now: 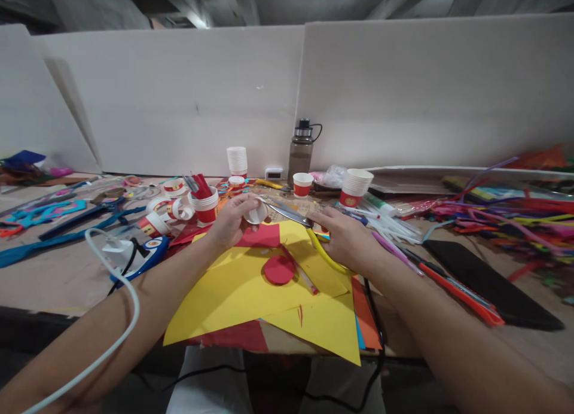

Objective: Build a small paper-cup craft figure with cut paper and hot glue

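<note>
Both grips are closed, the left hand (pixel 234 221) on a white paper cup (pixel 257 214), the right hand (pixel 347 237) on yellow-handled scissors (pixel 290 213) whose blades point leftward at the cup.

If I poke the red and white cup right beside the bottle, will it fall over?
Maybe. The cup is narrower at its base than its rim, so it could tip. It looks like thin paper, so it's probably light and easy to squash. Its round side might roll.
</note>
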Demonstrator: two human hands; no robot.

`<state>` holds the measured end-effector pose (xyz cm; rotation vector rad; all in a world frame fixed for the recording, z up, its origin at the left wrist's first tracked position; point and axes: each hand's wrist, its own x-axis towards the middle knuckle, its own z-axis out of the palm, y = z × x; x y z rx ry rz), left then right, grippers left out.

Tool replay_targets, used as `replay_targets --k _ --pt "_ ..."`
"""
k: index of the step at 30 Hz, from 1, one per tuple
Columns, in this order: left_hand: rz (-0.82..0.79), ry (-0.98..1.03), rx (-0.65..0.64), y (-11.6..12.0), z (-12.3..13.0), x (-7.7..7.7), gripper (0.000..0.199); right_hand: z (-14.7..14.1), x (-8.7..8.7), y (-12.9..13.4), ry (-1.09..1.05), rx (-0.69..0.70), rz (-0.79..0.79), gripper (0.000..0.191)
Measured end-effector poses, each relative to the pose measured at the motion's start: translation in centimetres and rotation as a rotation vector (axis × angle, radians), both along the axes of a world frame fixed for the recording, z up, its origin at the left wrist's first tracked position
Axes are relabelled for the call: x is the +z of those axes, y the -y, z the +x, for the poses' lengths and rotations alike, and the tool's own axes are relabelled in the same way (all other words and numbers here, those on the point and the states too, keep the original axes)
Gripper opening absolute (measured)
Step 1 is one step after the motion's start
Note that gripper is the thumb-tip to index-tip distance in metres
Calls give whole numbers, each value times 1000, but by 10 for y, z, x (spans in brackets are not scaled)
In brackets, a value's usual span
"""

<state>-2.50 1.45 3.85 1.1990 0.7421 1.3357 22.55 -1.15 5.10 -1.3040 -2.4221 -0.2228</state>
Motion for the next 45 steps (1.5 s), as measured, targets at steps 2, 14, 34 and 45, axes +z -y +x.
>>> replay_targets --k 2,14,34,45 --pt "11 -2 -9 -1 0 -1 23 0 0 0 -5 13 -11 39" --pt "2 -5 16 -2 0 -3 20 -1 -3 -1 -29 36 -50 39" --pt "55 -44 -19 0 2 -4 20 -11 5 9 23 -29 -93 43" --pt "51 -82 -44 -4 -1 -8 19 -11 1 7 48 4 -36 40"
